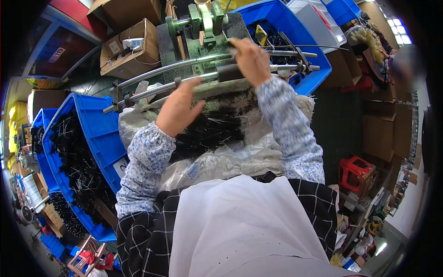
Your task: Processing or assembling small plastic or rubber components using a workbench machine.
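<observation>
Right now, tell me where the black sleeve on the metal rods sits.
In the head view, the black sleeve sits upper centre on the lower metal rod, just left of the right hand and right of the left hand.

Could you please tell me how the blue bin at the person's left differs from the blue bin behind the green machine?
The left blue bin sits low beside the person's left arm, heaped with black bristly brush pieces. The far blue bin stands behind the green machine, past the right hand, and holds a looser mix of dark pieces and a yellow item; the metal rails cross in front of it. Both are blue, open-topped plastic bins.
</observation>
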A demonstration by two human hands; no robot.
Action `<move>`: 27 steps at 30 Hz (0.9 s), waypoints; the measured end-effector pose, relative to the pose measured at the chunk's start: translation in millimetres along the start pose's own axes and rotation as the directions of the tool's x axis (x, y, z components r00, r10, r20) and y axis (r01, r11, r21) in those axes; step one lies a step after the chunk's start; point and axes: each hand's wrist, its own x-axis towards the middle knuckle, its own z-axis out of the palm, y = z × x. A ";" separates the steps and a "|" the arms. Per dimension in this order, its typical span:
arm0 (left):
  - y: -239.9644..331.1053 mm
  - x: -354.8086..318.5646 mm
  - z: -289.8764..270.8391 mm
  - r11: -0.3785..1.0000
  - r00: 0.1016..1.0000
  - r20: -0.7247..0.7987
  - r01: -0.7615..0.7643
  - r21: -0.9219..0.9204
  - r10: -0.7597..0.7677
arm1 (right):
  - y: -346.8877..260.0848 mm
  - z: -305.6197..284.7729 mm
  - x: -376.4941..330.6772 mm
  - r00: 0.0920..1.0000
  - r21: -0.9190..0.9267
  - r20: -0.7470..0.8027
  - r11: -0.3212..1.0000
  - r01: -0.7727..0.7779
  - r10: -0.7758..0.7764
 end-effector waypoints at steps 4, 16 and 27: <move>-14.9 -10.1 20.0 0.929 0.835 0.526 -0.053 0.367 -0.161 | 42.1 20.0 34.2 0.988 -0.419 -0.152 0.908 -0.027 -0.040; -12.6 -16.6 14.5 0.938 0.832 0.531 -0.042 0.343 -0.157 | 51.1 33.2 49.4 0.990 -0.359 -0.111 0.933 0.041 -0.086; 3.4 -11.8 -9.5 0.948 0.874 0.453 0.028 0.316 -0.176 | 52.2 17.6 43.7 0.993 -0.431 -0.057 0.894 -0.120 0.105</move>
